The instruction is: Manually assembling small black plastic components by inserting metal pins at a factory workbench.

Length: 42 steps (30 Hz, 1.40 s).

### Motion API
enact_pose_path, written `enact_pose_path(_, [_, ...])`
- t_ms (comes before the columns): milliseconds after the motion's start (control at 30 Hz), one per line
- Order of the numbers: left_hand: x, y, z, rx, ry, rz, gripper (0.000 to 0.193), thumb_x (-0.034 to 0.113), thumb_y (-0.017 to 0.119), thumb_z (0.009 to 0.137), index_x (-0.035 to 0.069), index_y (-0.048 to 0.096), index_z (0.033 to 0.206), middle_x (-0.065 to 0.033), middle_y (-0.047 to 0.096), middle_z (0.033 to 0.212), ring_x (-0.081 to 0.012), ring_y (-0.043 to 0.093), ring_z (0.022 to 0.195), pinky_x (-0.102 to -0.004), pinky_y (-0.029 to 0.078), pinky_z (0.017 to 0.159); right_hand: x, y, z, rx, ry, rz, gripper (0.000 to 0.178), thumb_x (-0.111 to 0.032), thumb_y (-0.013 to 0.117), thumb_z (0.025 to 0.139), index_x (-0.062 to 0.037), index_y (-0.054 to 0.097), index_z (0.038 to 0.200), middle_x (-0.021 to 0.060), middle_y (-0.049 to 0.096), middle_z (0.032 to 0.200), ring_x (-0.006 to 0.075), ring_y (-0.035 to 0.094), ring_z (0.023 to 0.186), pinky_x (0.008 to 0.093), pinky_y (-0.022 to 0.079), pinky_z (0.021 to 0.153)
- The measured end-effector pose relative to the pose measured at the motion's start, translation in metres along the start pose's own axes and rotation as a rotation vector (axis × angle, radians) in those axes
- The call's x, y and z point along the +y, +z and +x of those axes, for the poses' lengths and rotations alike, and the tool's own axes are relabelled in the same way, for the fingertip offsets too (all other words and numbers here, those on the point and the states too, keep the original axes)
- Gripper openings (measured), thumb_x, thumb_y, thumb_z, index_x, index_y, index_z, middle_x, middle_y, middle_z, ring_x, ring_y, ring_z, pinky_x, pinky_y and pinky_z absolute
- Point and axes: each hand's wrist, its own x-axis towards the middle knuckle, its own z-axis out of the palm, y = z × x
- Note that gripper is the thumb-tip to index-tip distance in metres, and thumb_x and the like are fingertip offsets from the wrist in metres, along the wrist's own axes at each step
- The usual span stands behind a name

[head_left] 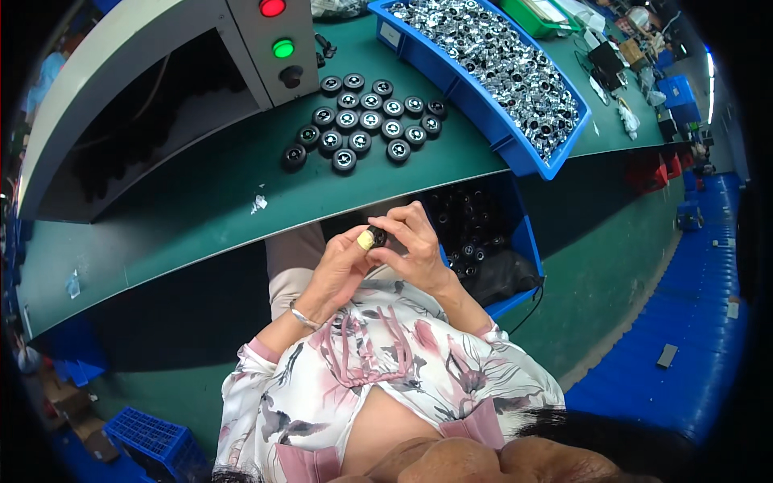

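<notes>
In front of my body, just off the table's near edge, my left hand (336, 266) and my right hand (419, 248) meet around a small black wheel (378, 236). Fingertips of both hands pinch it, and they cover much of it. A yellow wrap (365, 241) sits on a digit of my left hand. Beyond the hands, a loose group of similar black wheels (346, 120) with silvery hub patterns lies flat on the green table (322, 193). Beside my right hand, below table height, a blue bin (527, 241) holds more black round pieces (469, 251).
A long blue tray (515, 149) full of shiny silver parts stands at the table's right. At left rises a grey machine (121, 60) with a red button (273, 7), a green button (283, 48) and a black knob (291, 76). A blue crate (149, 435) is low at left.
</notes>
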Motion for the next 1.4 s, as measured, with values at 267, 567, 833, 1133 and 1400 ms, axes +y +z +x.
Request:
enact_pose_path(267, [-0.005, -0.010, 0.001, -0.036, -0.087, -0.067, 0.030, 0.021, 0.066, 0.095, 0.002, 0.059, 0.116, -0.0020, 0.063, 0.106, -0.0087, 0.061, 0.095, -0.0274, 0.051, 0.085, 0.008, 0.009, -0.010, 0.061, -0.047, 0.019, 0.043, -0.014, 0.082, 0.069, -0.0003, 0.068, 0.107, 0.0119, 0.059, 0.094, 0.0293, 0.056, 0.081, 0.0386, 0.049, 0.071])
enact_pose_path(567, [-0.016, -0.010, -0.003, 0.025, -0.004, -0.044, 0.026, 0.022, 0.064, 0.096, 0.004, 0.060, 0.114, -0.0017, 0.063, 0.101, -0.0075, 0.061, 0.091, -0.0263, 0.050, 0.082, 0.009, 0.011, -0.016, 0.056, 0.030, 0.111, 0.042, -0.013, 0.082, 0.068, 0.0003, 0.067, 0.105, 0.0128, 0.062, 0.095, 0.0292, 0.057, 0.081, 0.0390, 0.048, 0.072])
enact_pose_path(833, [-0.020, -0.020, 0.001, 0.008, 0.009, 0.034, 0.031, 0.028, 0.066, 0.096, 0.004, 0.059, 0.117, -0.0005, 0.063, 0.100, -0.0072, 0.060, 0.088, -0.0258, 0.049, 0.077, 0.004, 0.017, -0.011, 0.069, 0.073, 0.125, 0.044, -0.004, 0.080, 0.062, 0.0006, 0.069, 0.105, 0.0123, 0.062, 0.092, 0.0289, 0.057, 0.083, 0.0362, 0.049, 0.070])
enact_pose_path(1133, [-0.021, -0.005, 0.005, 0.002, -0.022, 0.089, 0.031, 0.027, 0.060, 0.100, 0.003, 0.059, 0.119, 0.0001, 0.063, 0.102, -0.0071, 0.060, 0.091, -0.0254, 0.049, 0.081, 0.016, 0.004, -0.013, 0.091, -0.043, -0.040, 0.040, -0.003, 0.077, 0.061, -0.0002, 0.069, 0.100, 0.0135, 0.064, 0.093, 0.0313, 0.059, 0.085, 0.0405, 0.049, 0.074])
enact_pose_path(1400, [-0.022, -0.019, 0.005, -0.034, -0.040, 0.086, 0.034, 0.032, 0.058, 0.100, 0.002, 0.060, 0.116, -0.0065, 0.066, 0.105, -0.0145, 0.064, 0.090, -0.0295, 0.052, 0.076, 0.019, 0.010, -0.018, 0.035, 0.036, 0.130, 0.036, -0.013, 0.077, 0.068, -0.0019, 0.067, 0.101, 0.0120, 0.061, 0.096, 0.0307, 0.057, 0.088, 0.0399, 0.047, 0.079])
